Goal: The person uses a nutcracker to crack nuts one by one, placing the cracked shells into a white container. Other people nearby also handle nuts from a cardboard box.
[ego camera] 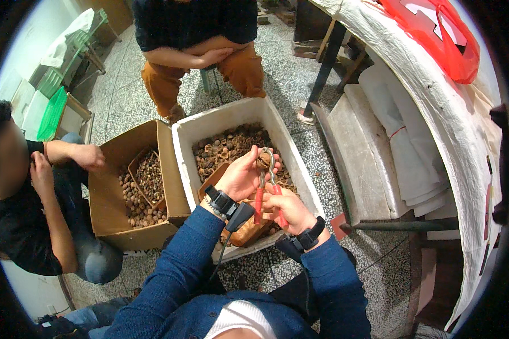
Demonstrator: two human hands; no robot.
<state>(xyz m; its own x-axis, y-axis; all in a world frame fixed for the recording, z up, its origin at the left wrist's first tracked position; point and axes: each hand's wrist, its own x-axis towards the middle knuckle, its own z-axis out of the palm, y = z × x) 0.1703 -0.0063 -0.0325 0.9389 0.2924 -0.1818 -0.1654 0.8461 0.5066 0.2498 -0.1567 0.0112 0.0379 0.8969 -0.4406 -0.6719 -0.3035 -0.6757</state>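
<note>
My left hand (241, 177) cups a walnut (263, 161) that sits between the metal jaws of a nutcracker (272, 163). The tool's two red handles spread apart, and my right hand (292, 209) grips them from below. Both hands are over a white foam box (289, 144) that holds many walnut shells (233, 146). Inside the box, partly under my wrists, are a brown tray (215, 178) and, nearer me, a shiny tan container (246, 231) whose contents are mostly hidden.
Left of the foam box stands a cardboard box (110, 186) with whole walnuts (142, 216) and a tray of small pieces (148, 173). One person (29, 220) sits at left, another (195, 25) opposite. A cloth-covered table (411, 72) bearing a red plastic bag (462, 55) rises at right.
</note>
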